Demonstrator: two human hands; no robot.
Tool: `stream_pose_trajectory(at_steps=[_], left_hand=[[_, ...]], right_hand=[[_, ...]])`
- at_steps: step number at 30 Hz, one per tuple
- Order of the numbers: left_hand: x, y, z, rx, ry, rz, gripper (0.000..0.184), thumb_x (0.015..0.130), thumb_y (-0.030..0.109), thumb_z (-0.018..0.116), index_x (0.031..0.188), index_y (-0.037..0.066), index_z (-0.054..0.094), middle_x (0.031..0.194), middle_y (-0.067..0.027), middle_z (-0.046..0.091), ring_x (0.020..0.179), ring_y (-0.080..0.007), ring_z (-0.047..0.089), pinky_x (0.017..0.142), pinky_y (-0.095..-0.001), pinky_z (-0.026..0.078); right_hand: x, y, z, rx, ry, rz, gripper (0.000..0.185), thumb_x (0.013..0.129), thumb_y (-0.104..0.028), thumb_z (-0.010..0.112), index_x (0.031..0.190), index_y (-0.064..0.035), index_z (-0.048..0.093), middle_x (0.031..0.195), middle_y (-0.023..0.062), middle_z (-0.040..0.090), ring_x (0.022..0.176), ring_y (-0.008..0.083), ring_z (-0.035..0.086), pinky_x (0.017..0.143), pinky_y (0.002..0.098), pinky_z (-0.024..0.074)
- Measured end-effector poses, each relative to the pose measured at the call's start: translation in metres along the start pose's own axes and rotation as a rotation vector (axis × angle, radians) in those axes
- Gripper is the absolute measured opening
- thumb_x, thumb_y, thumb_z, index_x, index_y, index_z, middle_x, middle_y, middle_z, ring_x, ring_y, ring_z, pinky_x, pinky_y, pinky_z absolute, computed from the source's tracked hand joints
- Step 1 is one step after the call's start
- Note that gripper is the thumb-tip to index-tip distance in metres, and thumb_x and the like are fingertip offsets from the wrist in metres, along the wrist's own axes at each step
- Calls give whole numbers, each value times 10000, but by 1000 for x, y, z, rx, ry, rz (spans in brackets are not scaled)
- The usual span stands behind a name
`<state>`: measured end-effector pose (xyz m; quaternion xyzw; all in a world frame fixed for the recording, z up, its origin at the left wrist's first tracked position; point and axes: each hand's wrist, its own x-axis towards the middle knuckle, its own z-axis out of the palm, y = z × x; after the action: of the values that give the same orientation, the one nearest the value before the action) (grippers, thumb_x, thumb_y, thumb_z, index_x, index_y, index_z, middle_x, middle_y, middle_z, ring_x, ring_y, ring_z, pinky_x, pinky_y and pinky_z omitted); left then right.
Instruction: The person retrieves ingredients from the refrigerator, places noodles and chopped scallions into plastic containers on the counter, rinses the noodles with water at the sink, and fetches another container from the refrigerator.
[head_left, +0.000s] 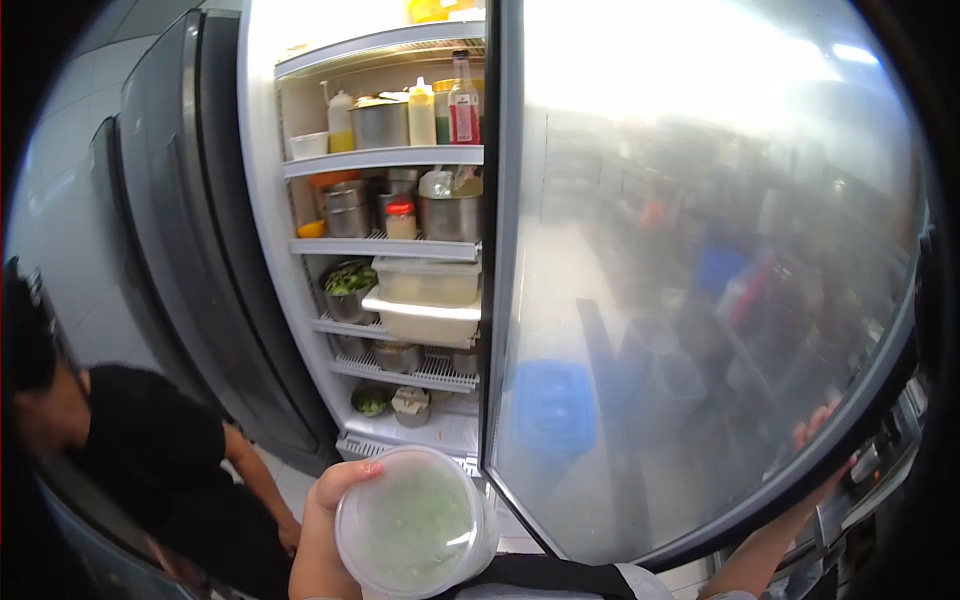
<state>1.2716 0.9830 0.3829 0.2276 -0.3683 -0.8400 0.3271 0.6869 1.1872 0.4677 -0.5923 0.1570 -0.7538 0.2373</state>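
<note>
My left hand [338, 490] is wrapped around the side of a round translucent plastic tub [412, 525], its thumb near the rim. Something green shows blurred through the tub's top. At the lower right, my right hand [838, 478] is at the outer edge of the fridge's glass door [640, 400], which stands open. Its fingers appear curled at the frame, partly hidden by it. Ahead of the tub is the open fridge, with a bowl of greens [370, 404] and a lidded container [411, 405] at its bottom.
Fridge shelves [385, 250] hold squeeze bottles [421, 112], metal pots [452, 215], a red-lidded jar [400, 220], stacked plastic boxes [425, 310] and leafy greens [350, 280]. A person in black [160, 470] stands close on the left, before a dark tall cabinet [215, 220].
</note>
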Motion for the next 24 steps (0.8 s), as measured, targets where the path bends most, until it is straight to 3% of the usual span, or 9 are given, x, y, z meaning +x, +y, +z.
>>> stream_pose_trajectory(at_steps=[5,7,11,13,15,16,19,20,24], left_hand=[[-72,-32,44,72,115,-10,538,904,230,580,1335,-76,482,1280,-218,585,1155,-290,588,1006,-387,444],[-98,-43,51,70,139,8,547,893,250,581,1327,-68,484,1276,-221,583,1148,-293,589,993,-391,450],[-148,-60,51,61,193,49,565,871,291,583,1310,-52,487,1269,-227,578,1132,-299,592,969,-399,462],[-174,-64,48,55,232,76,574,860,311,584,1302,-44,489,1265,-230,575,1125,-302,593,956,-404,468],[-202,-69,45,46,283,112,583,850,331,585,1294,-36,491,1262,-233,572,1117,-305,595,944,-408,474],[-217,-73,44,38,312,135,588,844,341,585,1289,-32,492,1260,-235,571,1113,-306,595,938,-410,477],[-266,-91,45,8,420,202,603,828,372,587,1277,-19,494,1255,-240,567,1102,-311,597,920,-416,485],[-283,-98,49,-4,465,228,607,822,382,587,1273,-15,495,1253,-241,566,1098,-312,598,913,-418,488],[-335,-131,70,-28,657,357,627,800,422,589,1256,1,499,1246,-247,561,1083,-318,601,889,-427,500]], right_hand=[[5,-6,74,235,172,98,920,684,-391,885,1374,-53,381,1138,58,419,937,140,439,711,293,410],[-6,-8,93,156,139,90,988,674,-449,878,1401,-33,353,1144,46,413,957,136,443,710,282,401],[-40,1,128,-237,17,-134,1043,736,-545,800,1462,-13,273,1315,72,398,1027,154,487,747,295,424],[-53,6,159,-488,54,-424,1008,783,-487,772,1487,-2,237,1451,133,327,1207,228,469,916,366,468],[-46,7,208,-511,52,-460,863,846,-377,724,1472,15,277,1553,159,222,1360,311,380,1106,480,372],[-32,13,228,-545,-77,-774,801,866,-362,701,1457,18,317,1579,139,174,1407,324,302,1148,509,294],[-46,25,266,-259,-270,-772,548,957,-268,591,1395,26,446,1624,74,93,1491,298,96,1225,449,146],[-35,32,281,-274,-414,-878,372,970,-281,574,1275,-67,570,1599,70,185,1492,318,36,1218,459,33],[-42,38,333,-575,-586,-978,281,921,-325,576,1093,-123,667,1390,-10,431,1328,236,309,1144,575,92]])
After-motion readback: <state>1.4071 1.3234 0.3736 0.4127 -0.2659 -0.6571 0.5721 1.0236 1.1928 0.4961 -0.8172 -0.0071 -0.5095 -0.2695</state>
